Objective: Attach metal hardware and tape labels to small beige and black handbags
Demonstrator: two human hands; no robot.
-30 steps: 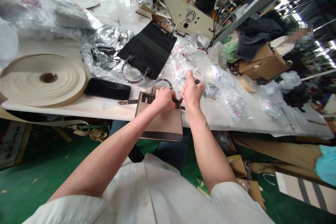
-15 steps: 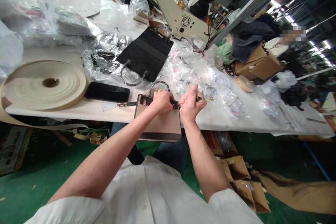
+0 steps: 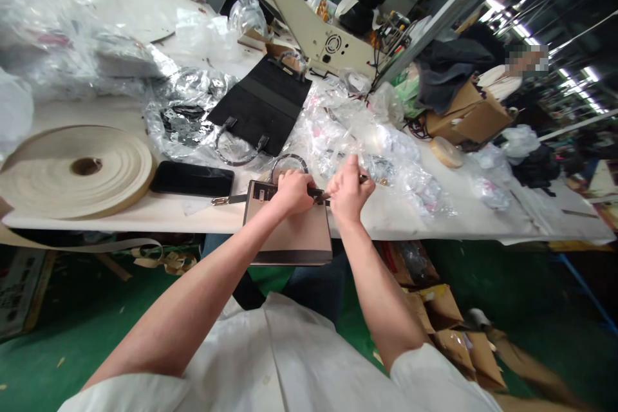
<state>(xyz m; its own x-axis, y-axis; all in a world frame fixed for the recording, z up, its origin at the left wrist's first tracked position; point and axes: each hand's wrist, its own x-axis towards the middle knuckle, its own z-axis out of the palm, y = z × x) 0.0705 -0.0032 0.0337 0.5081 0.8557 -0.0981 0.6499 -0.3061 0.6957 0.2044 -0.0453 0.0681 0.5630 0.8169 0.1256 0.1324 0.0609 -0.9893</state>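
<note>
A small beige handbag (image 3: 299, 238) with dark trim lies at the table's front edge, overhanging it. A round dark handle (image 3: 290, 159) rises behind it. From its left side sticks out a dark strap with a metal clasp (image 3: 221, 201). My left hand (image 3: 295, 192) is closed over the handbag's upper edge, fingertips hidden from me. At the upper right corner, my right hand (image 3: 350, 192) makes a fist, thumb up, around a slim dark hand tool (image 3: 364, 178). The tool's tip points left to the bag's dark edge by my left fingers; its exact kind is hidden.
A black phone (image 3: 192, 179) and a big roll of beige tape (image 3: 120, 170) lie to the left. Behind the handbag is a flat black bag (image 3: 265, 103) with round handles. Plastic wrapping (image 3: 410, 180) spreads to the right. A cream machine (image 3: 333, 45) stands farther back.
The camera view has shifted slightly. Both hands keep their places on the handbag and tool, with the right wrist about as before. At the lower right, the brown shape has moved.
</note>
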